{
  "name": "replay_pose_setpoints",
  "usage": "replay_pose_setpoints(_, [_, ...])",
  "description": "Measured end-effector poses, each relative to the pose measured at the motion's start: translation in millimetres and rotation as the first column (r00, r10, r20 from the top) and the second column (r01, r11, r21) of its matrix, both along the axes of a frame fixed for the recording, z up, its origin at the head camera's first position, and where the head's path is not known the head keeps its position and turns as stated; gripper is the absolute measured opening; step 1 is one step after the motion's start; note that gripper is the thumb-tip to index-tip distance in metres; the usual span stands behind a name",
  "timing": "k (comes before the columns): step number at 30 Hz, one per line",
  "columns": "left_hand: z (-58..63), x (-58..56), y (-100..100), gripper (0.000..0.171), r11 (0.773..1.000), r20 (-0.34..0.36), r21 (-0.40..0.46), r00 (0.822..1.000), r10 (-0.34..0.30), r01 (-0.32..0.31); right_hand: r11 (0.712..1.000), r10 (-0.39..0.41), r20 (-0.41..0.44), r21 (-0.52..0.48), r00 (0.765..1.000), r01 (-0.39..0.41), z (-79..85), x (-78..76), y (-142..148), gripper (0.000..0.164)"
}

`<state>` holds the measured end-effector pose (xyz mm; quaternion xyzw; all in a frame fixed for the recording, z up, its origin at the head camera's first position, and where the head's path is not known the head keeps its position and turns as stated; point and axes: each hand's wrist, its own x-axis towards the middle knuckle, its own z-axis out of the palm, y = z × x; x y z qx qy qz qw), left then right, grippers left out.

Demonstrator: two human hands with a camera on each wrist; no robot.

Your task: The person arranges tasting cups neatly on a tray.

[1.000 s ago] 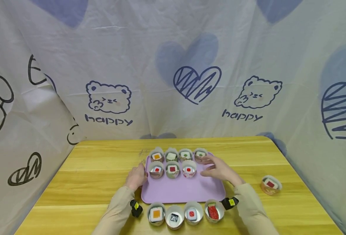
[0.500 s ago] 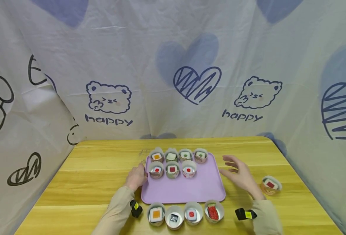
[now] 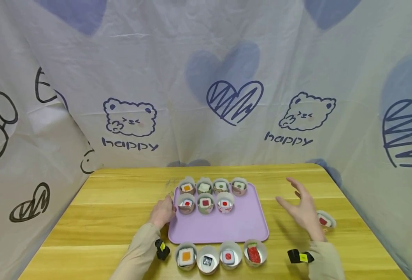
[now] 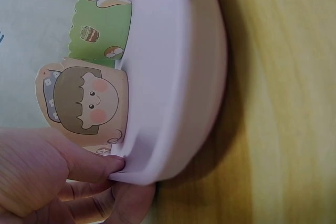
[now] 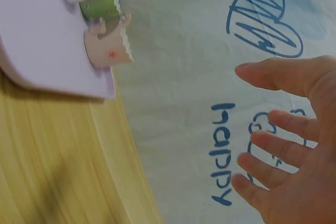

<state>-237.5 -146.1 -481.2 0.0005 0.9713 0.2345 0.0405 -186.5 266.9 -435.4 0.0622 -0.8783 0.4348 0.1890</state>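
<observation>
My left hand (image 3: 162,213) pinches the left rim of a lilac tray (image 3: 220,230); in the left wrist view the thumb (image 4: 92,165) lies on the inside of the rim, the other fingers beneath. On the tray, several patterned paper cups stand in two rows, each with a small sushi-like piece. The back row ends with a cup (image 3: 239,186) at the right corner, and the second row with a cup (image 3: 225,203) holding a red-centred piece. My right hand (image 3: 304,210) hovers right of the tray, fingers spread, holding nothing. It partly covers a lone cup (image 3: 328,221) on the table.
Along the tray's front edge, several more cups stand on the wooden table (image 3: 114,210), among them one with an orange-topped piece (image 3: 186,256) and one with a red piece (image 3: 253,253). A printed cloth (image 3: 191,147) hangs behind the table and along both sides.
My right hand has drawn away from the back-right cup on the tray, moving right towards the lone cup. My left hand stays on the tray rim.
</observation>
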Motion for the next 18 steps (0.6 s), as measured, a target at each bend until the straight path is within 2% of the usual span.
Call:
replay_pose_setpoints(9, [1.0, 1.7, 0.6, 0.015, 1.000, 0.006, 0.005, 1.000, 0.006, -0.006, 0.987, -0.131, -0.008, 0.091, 0.991, 0.131, -1.9, 0.3, 15.3, 0.085])
replay_pose_setpoints(18, [0.6, 1.9, 0.8, 0.016, 1.000, 0.005, 0.005, 1.000, -0.001, 0.000, 0.971, -0.202, -0.116, 0.104, 0.972, 0.214, -7.3, -2.0, 34.2, 0.102])
